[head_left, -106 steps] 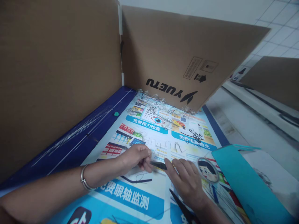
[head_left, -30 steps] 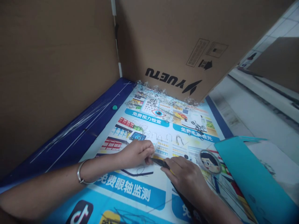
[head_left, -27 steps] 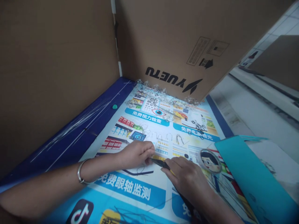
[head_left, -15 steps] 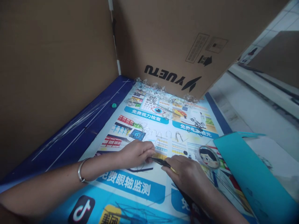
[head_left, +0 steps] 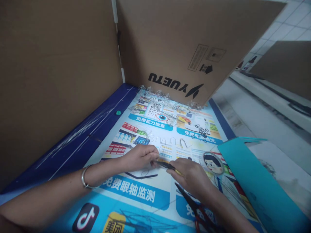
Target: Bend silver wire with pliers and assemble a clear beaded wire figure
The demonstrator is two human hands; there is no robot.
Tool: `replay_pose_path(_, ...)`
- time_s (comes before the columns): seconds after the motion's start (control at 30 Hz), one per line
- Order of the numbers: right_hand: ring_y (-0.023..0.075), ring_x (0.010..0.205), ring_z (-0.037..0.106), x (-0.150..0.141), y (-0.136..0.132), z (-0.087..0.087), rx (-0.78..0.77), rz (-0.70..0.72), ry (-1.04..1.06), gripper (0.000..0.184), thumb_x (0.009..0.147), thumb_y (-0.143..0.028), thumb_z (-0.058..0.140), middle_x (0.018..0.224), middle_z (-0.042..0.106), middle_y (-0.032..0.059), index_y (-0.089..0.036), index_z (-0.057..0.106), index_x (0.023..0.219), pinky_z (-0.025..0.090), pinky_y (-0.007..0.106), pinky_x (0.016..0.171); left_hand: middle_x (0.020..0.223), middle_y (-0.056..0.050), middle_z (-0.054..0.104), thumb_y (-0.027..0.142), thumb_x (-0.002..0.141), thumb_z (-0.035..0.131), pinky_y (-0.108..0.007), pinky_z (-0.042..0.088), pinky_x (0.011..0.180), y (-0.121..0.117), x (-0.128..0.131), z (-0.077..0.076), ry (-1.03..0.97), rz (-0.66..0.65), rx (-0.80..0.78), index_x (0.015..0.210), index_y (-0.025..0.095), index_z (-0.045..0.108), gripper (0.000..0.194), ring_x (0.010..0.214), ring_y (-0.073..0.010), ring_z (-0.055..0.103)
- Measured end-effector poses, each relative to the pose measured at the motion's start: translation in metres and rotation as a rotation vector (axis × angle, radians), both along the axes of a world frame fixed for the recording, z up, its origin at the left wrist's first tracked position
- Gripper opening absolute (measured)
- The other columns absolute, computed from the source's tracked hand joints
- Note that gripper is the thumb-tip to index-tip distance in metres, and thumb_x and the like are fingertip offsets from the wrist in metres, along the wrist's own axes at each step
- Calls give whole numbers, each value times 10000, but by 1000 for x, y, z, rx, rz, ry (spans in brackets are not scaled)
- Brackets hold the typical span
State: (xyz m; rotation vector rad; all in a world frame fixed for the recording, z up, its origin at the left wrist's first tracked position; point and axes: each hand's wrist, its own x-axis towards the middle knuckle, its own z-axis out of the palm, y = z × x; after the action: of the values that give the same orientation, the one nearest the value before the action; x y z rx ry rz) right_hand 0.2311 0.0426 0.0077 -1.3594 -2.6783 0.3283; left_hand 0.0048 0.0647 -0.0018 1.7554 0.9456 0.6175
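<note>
My right hand (head_left: 191, 176) is wrapped round needle-nose pliers (head_left: 166, 165) with dark jaws and a bit of yellow handle showing. The jaws point left and reach the fingertips of my left hand (head_left: 143, 157). That hand is closed in a pinch; what lies between its fingers is too small to make out, though it may be thin wire. Beyond both hands, bent wire hooks (head_left: 183, 143) lie in a loose row on the printed sheet (head_left: 165, 204). Below my right hand rest scissors (head_left: 190, 200) with dark blades and red handles, partly hidden by the forearm.
Cardboard walls (head_left: 60, 64) stand at the left and back. Tangled wire pieces (head_left: 157, 94) gather along the back wall, with dark rings (head_left: 201, 131) nearer. Straight wires (head_left: 77, 131) lie at left beside a green lump (head_left: 118, 113). A teal box (head_left: 257, 174) sits at right.
The view has shifted slightly, showing more of the scissors below my right hand. Both hands keep nearly the same place, the pliers' jaws still at my left fingertips.
</note>
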Motion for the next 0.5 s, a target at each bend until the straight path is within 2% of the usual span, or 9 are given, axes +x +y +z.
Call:
replay_pose_path(0.23,185,790,577,4,8,-15,69,4,49,187,883,-347,479,803,621,37,-211,606,893,426,278,693,682,-7,675,284,859,467,-194,444,668,11,-4,-10,-7,63,-16,763,151,637,236,684,-121,624)
replay_pose_path(0.33,180,800,575,6,12,-24,139,29,135,176,876,-328,490,824,624,45,-209,606,932,440,279,709,643,-9,671,294,839,485,-190,449,623,13,-3,-9,-52,107,-115,709,143,635,250,634,-118,627)
replay_pose_path(0.5,174,804,565,8,17,-33,384,58,295,176,858,-286,527,853,624,66,-169,595,971,445,282,719,652,-34,673,328,805,495,-173,410,479,12,1,-5,-133,178,-329,699,128,595,248,560,-122,635)
